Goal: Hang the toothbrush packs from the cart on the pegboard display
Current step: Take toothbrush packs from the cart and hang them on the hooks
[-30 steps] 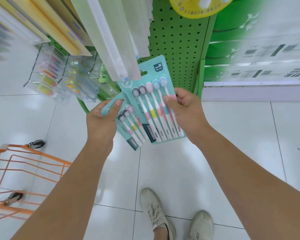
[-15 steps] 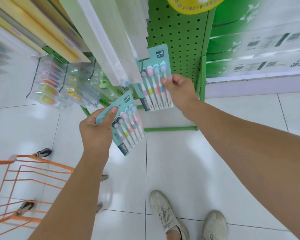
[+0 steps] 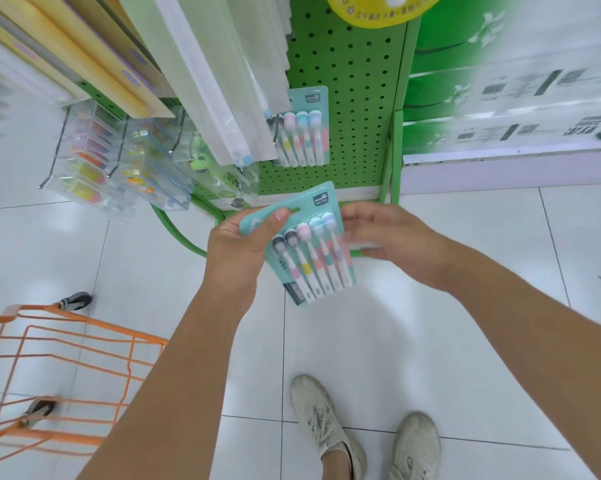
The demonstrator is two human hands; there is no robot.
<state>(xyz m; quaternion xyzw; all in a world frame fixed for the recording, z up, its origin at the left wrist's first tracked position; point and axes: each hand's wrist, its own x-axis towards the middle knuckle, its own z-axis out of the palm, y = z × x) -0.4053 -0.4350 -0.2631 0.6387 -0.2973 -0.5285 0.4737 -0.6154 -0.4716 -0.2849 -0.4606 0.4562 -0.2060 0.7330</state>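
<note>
The left hand (image 3: 236, 247) pinches the toothbrush pack (image 3: 307, 247) by its top corner; the right hand (image 3: 392, 240), fingers loose, reaches its far edge. Best grip beside the hang hole, then aim at the pegboard (image 3: 357, 98) above.

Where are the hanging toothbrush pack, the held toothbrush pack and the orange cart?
hanging toothbrush pack (image 3: 304, 133): head view, on the brush heads.
held toothbrush pack (image 3: 312, 258): head view, on the brush necks.
orange cart (image 3: 84, 322): head view, on its top rim.

Left hand (image 3: 238, 242) gripping, right hand (image 3: 392, 239) loosely open beside it.
</note>
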